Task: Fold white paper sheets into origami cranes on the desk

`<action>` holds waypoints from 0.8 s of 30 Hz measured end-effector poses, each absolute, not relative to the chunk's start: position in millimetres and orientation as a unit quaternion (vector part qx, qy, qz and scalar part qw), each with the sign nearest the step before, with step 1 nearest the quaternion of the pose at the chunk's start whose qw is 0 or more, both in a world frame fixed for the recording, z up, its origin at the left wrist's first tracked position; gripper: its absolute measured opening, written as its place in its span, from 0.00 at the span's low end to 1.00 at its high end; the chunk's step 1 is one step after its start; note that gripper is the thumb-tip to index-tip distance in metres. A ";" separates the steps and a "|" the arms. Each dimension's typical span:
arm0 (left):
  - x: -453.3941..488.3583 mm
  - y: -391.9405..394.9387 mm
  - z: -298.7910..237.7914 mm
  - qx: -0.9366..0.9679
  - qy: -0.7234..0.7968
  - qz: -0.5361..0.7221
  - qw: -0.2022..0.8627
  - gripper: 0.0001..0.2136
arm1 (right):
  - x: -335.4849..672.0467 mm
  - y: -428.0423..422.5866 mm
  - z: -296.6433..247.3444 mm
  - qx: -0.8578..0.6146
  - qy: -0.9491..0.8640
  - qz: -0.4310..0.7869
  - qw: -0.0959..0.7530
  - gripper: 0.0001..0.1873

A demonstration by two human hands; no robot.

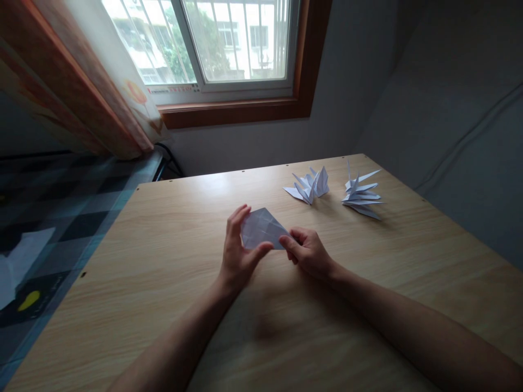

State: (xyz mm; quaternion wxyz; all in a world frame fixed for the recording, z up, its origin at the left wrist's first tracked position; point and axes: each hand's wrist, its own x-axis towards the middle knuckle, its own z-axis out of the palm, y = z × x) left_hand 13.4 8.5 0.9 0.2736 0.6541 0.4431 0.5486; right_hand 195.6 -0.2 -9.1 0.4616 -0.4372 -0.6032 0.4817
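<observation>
A folded sheet of white paper, kite-shaped with crease lines across it, is held above the table between both hands. My left hand grips its left side, fingers behind the far edge and thumb along the near edge. At the right corner, my right hand pinches the paper between thumb and curled fingers. Beyond the hands stand folded paper pieces with pointed tips: one group behind my right hand, another group farther right.
The wooden table fills the middle, its far edge near the wall under a barred window. On the left are a curtain and a checked cloth surface with white paper sheets. A cable runs along the right wall.
</observation>
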 end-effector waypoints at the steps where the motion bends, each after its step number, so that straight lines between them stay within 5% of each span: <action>1: 13.6 7.0 1.7 0.692 0.438 0.515 0.254 0.35 | 196.2 0.4 -9.4 -0.434 -0.600 0.484 0.465 0.24; 5: 14.5 4.8 1.2 0.747 0.455 0.436 0.213 0.39 | 197.5 2.3 -9.9 -0.425 -0.603 0.479 0.475 0.25; 9: 16.3 5.4 -0.7 0.731 0.422 0.430 0.321 0.36 | 197.6 3.6 -10.2 -0.414 -0.606 0.468 0.491 0.27; 16: 16.7 5.6 -2.4 0.645 0.426 0.452 0.445 0.14 | 199.3 3.7 -10.5 -0.361 -0.576 0.536 0.500 0.34; 24: 18.2 11.2 -6.8 0.467 0.470 0.569 0.487 0.23 | 194.7 4.9 -15.1 -0.491 -0.588 0.401 0.503 0.23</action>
